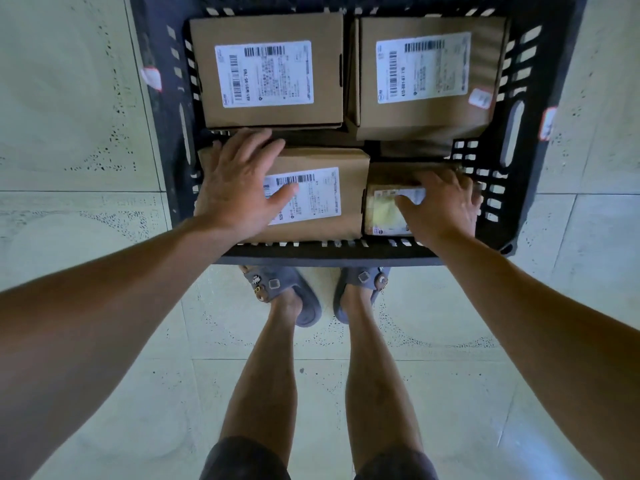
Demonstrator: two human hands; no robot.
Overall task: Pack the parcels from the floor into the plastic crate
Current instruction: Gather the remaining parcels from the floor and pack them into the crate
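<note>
Head view: I am looking into the plastic crate [349,252], where 4 parcels are lying. My left hand [239,188] is pressing flat, fingers spread, on the near-left parcel [332,199]; my right hand [445,206] is curling loosely over the small parcel [384,213] at the near-right corner. I should be seating both level.

My arms: bare, no sleeves. My left hand [239,188] and right hand [441,206]: no gloves. Dark shorts [242,459]. Grey-blue slip-on sandals [280,292] with small charms on the straps.
</note>
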